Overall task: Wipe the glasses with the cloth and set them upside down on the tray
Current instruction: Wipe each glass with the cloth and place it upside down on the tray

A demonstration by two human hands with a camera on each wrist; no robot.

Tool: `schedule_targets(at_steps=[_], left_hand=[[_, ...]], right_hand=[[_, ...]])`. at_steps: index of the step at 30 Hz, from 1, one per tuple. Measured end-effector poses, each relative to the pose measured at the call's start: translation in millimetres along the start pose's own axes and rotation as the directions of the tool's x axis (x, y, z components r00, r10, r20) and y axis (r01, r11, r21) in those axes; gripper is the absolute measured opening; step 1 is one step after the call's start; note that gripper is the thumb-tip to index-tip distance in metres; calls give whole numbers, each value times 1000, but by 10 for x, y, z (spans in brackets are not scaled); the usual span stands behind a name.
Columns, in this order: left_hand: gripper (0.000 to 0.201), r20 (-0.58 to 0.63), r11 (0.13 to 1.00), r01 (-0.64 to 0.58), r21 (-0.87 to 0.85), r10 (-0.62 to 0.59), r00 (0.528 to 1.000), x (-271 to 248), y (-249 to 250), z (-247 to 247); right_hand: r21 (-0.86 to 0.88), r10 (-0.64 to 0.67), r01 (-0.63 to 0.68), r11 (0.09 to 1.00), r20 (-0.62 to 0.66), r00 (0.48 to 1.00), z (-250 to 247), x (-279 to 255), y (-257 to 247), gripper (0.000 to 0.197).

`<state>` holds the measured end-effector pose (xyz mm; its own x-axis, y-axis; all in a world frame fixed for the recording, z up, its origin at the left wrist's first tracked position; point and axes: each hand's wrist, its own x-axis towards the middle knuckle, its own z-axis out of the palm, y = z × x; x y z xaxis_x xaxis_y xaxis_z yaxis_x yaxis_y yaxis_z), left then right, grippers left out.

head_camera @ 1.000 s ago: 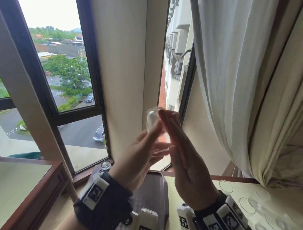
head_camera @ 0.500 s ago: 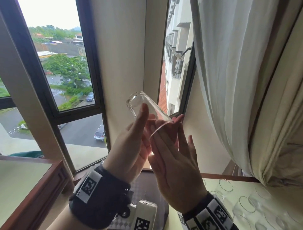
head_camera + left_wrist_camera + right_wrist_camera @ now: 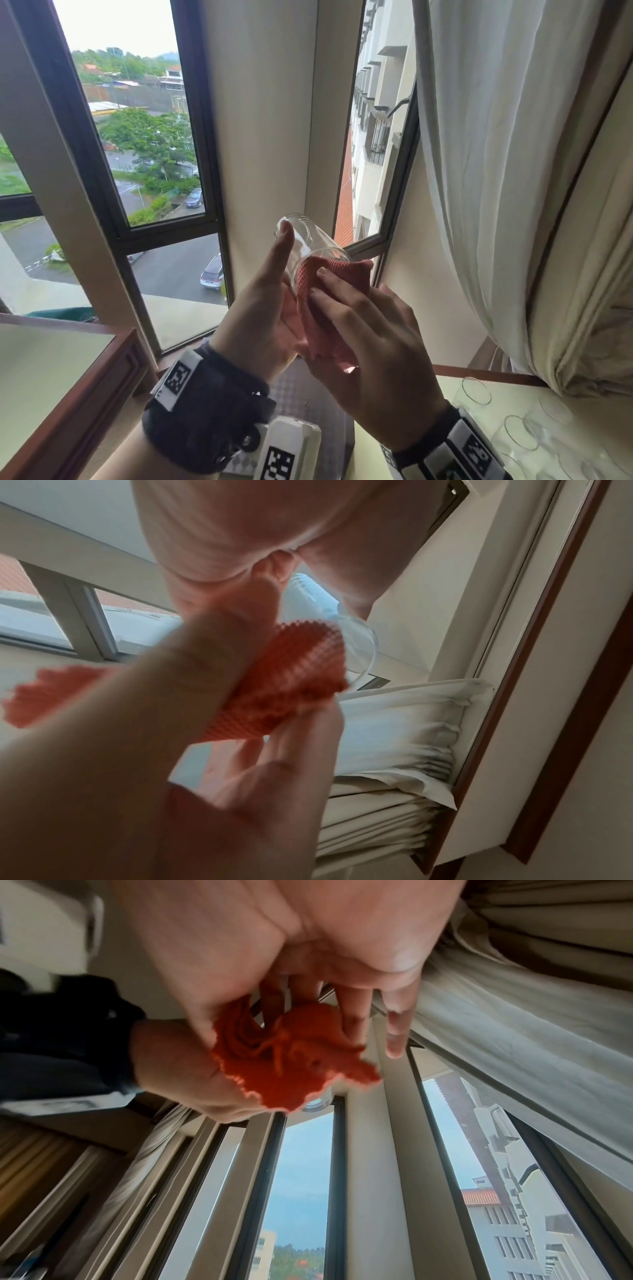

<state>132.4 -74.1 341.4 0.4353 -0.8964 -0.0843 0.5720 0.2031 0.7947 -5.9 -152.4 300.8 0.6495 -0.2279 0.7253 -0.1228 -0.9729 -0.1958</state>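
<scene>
The glass (image 3: 310, 246) sits tilted at chest height between both hands, lower than half a second ago; a red cloth (image 3: 318, 301), unseen then, now fills its mouth. The left hand (image 3: 260, 318) grips the glass, the right hand (image 3: 370, 346) pinches the cloth. The head view hides the right fingers (image 3: 394, 1031); the right wrist view shows them.

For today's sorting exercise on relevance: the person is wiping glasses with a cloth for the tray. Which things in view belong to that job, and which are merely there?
Belong to the job:
glass in hand
pink cloth
left hand
right hand
dark tray
waiting glasses

Merely there:
curtain
window
wooden table on the left
</scene>
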Motion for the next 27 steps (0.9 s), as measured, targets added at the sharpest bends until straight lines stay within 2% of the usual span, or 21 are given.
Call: schedule_targets(at_steps=[2,4,6,8,11,15,19,21,24,25,27], left_hand=[[83,-16,1000,-29,0,29,999,23,-2,-38],[76,-36,989,-106,104,111,993,48,-31,-61],[66,-25,956,-181,232,192,981,51,-79,-58],[57,10,920,-234,315,243,970,46,-111,-46],[60,57,877,-268,399,268,962,49,-128,-72],[58,72,845,-226,485,219,973,67,-169,-108],[65,89,839,-182,513,159,983,73,-224,-208],[69,110,862,-158,482,120,987,51,-233,-243],[67,123,926,-120,357,81,989,25,-245,-302],[70,139,948,-109,298,70,988,21,-243,-314],[84,180,965,-97,245,53,982,12,-235,-304]], right_hand=[[-51,5,0,999,86,996,24,-52,-14,64],[-109,24,-9,994,134,991,53,-86,-26,71],[-145,63,-44,989,133,989,87,-94,-26,81],[-152,105,-85,985,129,986,123,-79,-38,82],[-157,125,-107,982,112,986,146,-42,-71,61],[-96,179,-173,980,60,982,150,-7,-58,26],[-83,229,-222,972,97,969,178,-4,-115,24],[19,272,-277,961,139,952,187,-12,-174,24],[262,350,-423,868,282,893,164,-12,-234,11],[383,348,-464,799,334,876,130,4,-263,7],[613,347,-548,570,425,836,30,71,-327,9]])
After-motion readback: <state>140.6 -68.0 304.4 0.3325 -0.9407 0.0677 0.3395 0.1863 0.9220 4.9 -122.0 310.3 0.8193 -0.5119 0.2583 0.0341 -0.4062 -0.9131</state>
